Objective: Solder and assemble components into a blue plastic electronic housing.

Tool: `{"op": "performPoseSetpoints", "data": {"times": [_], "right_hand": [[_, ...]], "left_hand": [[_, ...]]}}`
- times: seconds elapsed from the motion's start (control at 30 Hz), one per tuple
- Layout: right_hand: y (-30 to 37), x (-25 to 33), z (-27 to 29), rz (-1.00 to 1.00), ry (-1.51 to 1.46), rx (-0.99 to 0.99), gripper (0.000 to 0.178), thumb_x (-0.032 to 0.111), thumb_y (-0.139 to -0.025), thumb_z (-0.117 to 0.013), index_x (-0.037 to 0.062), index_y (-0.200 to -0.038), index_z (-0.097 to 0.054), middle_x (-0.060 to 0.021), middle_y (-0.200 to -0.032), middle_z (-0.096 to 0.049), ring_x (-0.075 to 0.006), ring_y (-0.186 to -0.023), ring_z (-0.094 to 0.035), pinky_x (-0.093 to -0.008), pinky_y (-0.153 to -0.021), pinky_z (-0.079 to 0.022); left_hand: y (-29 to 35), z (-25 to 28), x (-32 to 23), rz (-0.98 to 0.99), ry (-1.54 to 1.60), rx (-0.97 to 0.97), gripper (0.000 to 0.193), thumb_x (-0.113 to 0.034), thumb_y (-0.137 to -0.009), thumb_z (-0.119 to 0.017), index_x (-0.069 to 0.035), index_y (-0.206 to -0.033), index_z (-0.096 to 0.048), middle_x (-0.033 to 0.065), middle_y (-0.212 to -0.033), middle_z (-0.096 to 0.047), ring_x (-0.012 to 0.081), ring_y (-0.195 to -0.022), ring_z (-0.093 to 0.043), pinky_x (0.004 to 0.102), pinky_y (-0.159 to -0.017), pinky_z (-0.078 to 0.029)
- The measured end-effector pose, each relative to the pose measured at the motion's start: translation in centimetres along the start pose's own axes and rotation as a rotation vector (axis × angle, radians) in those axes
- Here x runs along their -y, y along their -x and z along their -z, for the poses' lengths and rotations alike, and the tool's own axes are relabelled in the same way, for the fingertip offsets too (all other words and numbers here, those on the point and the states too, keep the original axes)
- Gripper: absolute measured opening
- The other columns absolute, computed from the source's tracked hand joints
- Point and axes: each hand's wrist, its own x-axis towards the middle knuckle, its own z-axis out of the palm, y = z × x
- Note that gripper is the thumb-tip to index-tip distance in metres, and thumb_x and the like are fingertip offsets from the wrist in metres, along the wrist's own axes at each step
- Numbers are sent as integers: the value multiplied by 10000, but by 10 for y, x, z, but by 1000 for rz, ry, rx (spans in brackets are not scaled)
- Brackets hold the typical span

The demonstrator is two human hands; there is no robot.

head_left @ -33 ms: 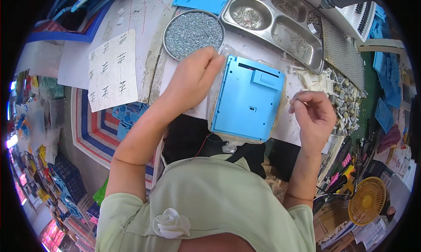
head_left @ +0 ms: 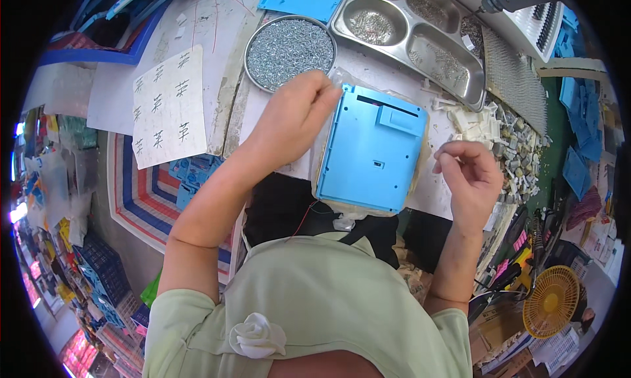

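Observation:
A flat light-blue plastic housing [head_left: 368, 154] lies in front of me, with small holes along its edges and a long slot near its far edge. My left hand [head_left: 296, 112] is closed in a pinch at the housing's far left corner; whatever its fingertips hold is hidden. To the right of the housing my right hand [head_left: 470, 174] hovers with thumb and forefinger pressed together. Anything in that pinch is too small to name. Just beyond my left hand stands a round metal dish [head_left: 248, 68] full of small silvery screws.
A steel compartment tray [head_left: 411, 31] with small metal parts stands at the back. White plastic pieces [head_left: 473, 125] are heaped at right, beside a spiky mat [head_left: 516, 75]. An electric screwdriver [head_left: 499, 2] hangs at the far right. Handwritten paper [head_left: 169, 108] lies at left.
My left fingertips have shifted very slightly right, toward the housing's corner. Otherwise the scene looks the same.

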Motion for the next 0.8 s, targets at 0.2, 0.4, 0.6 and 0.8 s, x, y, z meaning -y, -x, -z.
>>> {"op": "performPoseSetpoints", "data": {"times": [0.2,0.4,0.6,0.8], "right_hand": [[4,-8,17,-169,-55,-9,117,-33,-889,-731,-64,-1001,-723,-90,-913,-718,-129,-750,-662,-242,-686,-533],[-1,-14,9,-72,158,41,106,26,-887,-767,-38,-968,-743,-63,-882,-721,-108,-734,-632,-242,-660,-501],[-9,-17,-6,108,491,105,106,26,-816,-802,7,-915,-768,-67,-823,-710,-128,-696,-625,-254,-644,-490],[-10,-23,-8,361,655,175,145,23,-750,-828,52,-873,-758,-62,-779,-683,-220,-674,-625,-310,-601,-483]], "left_hand": [[-6,2,-12,67,-148,200,330,-252,-935,-693,-2,-766,-560,140,-716,-584,303,-654,-569,414,-612,-451],[-10,1,-9,109,-186,257,335,-270,-916,-711,-12,-751,-575,128,-694,-585,310,-658,-582,419,-614,-456],[-11,0,-8,25,-206,226,309,-203,-913,-748,1,-766,-568,58,-620,-508,149,-570,-455,318,-540,-390],[-15,9,-5,205,-111,420,287,-204,-887,-782,-36,-765,-585,-12,-653,-494,82,-609,-439,275,-544,-376]]}}
